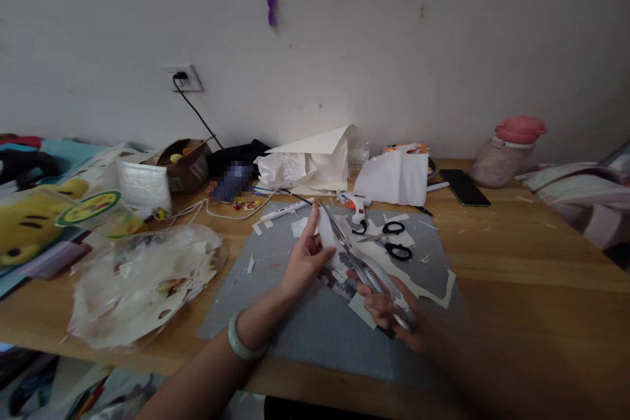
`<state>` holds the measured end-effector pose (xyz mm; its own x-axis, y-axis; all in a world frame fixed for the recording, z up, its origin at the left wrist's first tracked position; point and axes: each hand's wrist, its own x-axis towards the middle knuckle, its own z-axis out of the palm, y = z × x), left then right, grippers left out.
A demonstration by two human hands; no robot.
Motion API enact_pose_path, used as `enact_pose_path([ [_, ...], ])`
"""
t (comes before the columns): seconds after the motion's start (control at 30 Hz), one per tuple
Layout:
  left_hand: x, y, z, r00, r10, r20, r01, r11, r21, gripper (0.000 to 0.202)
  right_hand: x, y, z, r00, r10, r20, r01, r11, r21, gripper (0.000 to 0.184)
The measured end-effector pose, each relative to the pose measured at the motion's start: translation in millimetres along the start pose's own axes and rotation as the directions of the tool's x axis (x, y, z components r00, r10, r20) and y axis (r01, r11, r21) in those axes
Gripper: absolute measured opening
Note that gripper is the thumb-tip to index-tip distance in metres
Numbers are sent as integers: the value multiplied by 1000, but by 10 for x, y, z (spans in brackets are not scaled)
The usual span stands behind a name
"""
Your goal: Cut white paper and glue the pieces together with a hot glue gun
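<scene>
Head view: over the middle of the grey mat, a white paper piece is held up by the left hand, pinched narrowly between thumb and fingers. Above the near right part of the mat, the handles of the silver shears are gripped by the right hand, its fingers curled round them. The blades are pointed away towards the mat's far edge and set close alongside the paper; whether they are closed on it cannot be told.

The clearest risk is judged to lie with the left fingers: thumb and forefinger are placed near the blades, so skin could be nicked if the paper were turned or the shears tilted. Because the paper is held in the air rather than pressed on the mat, it could be bent or buckled between the blades, and a ragged or wandering edge could be left. With a loose pinch, it could also be slipped out of line.

Trouble could be added by clutter. On the far right part of the mat, black-handled scissors are laid among scraps, with a glue gun just beyond; either could be knocked by a wide swing of the shears. Near the mat's right edge, a pale offcut could be caught by the right sleeve or forearm, and small trimmings could be mixed up with wanted pieces.
</scene>
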<state>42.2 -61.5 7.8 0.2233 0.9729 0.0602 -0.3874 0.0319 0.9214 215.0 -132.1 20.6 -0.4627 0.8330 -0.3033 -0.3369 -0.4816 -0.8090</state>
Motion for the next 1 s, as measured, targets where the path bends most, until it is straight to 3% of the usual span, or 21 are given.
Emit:
enact_pose_path([
  [0.17,-17,6,16,999,-9,46,8,1000,14,99,22,-10,-43,999,17,-35,-17,1000,-2,34],
  [0.33,-22,34,16,997,-26,69,25,1000,12,98,46,9,-136,999,17,36,-19,998,58,38],
  [0.57,44,46,-66,998,5,-68,-6,1000,-13,100,31,-7,-126,999,8,35,-10,998,69,37],
  [0.83,53,40,-69,983,45,-177,-39,999,36,70,66,38,-140,996,54,67,-57,997,48,44],
  [1.0,54,45,-67,978,52,-202,-44,998,44,72,50,10,-105,995,75,66,-80,994,73,43],
])
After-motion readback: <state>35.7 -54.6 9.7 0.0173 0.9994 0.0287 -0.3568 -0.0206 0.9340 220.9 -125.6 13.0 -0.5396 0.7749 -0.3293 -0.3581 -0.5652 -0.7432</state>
